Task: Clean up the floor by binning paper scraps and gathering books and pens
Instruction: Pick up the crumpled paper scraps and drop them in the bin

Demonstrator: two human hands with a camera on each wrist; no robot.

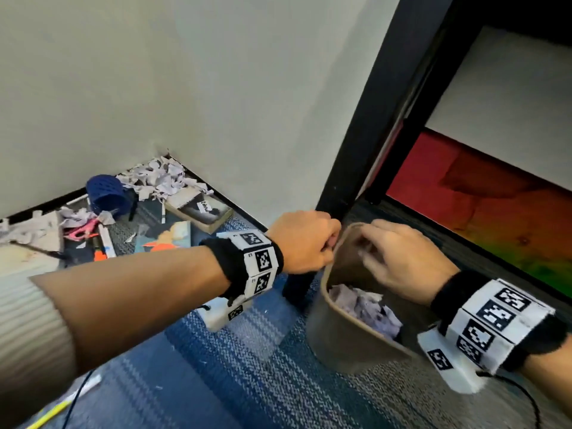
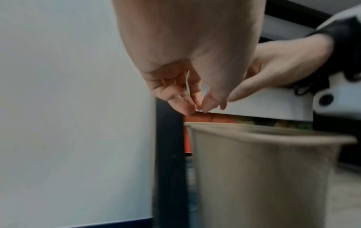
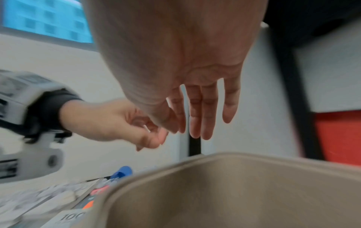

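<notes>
- Bin (image 1: 346, 342), tan and open-topped, stands nearest on the blue carpet (image 1: 216, 351), beside a black furniture leg (image 1: 337, 193). Crumpled pale scraps (image 1: 362, 305) already lie inside it.
- Right hand (image 1: 399, 261) hangs over the bin's mouth, fingers (image 3: 197, 117) straight, slightly spread and pointing down, holding nothing.
- Left hand (image 1: 305, 243) sits at the bin's far rim, fingertips (image 2: 183, 106) drawn together; a thin pale sliver shows between them, though whether it is truly pinched I cannot tell.
- Farther off, in the corner where carpet meets wall, lies a heap of torn paper (image 1: 161, 178). It looks weightless, soft and loose, so I judge it best scooped in handfuls with cupped palms, squeezed lightly so bits do not flutter away.
- Near that heap, two books (image 1: 201, 209) lie flat; being stiff and heavier, they should lift well by the spine edge.
- Pens (image 1: 105, 239) lie beside pink scissors (image 1: 82, 229) and a blue mesh cup (image 1: 106, 193) on its side; slim and smooth, they suit a bunched grip.
</notes>
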